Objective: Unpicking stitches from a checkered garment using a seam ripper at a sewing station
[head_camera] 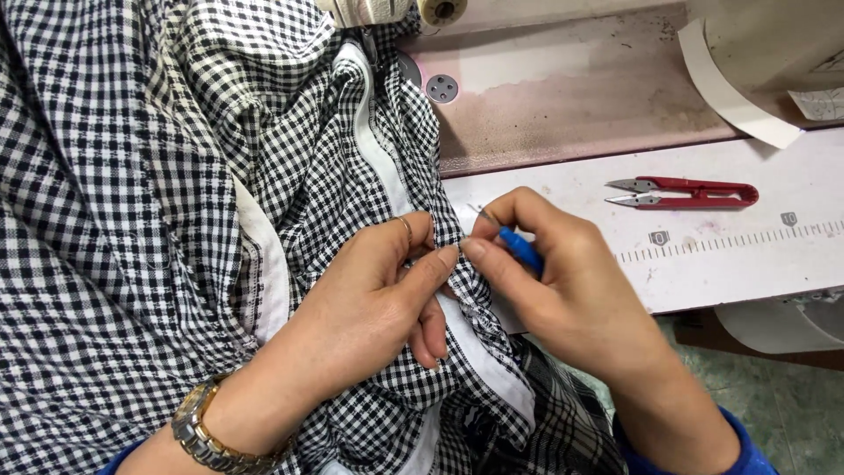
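A black-and-white checked garment (132, 193) with a white band (378, 149) along its edge fills the left and middle of the view. My left hand (369, 308), with a ring and a gold wristwatch, pinches the fabric at the seam beside the white band. My right hand (554, 281) grips a small blue-handled seam ripper (519, 246), its metal tip at the seam, touching my left fingertips.
Red thread snips (686, 192) lie on the white sewing table (721, 255), which has a ruler scale printed along it. The sewing machine bed (571, 97) lies behind, with the machine head (387, 10) at the top. A curved white paper piece (730, 97) rests at the upper right.
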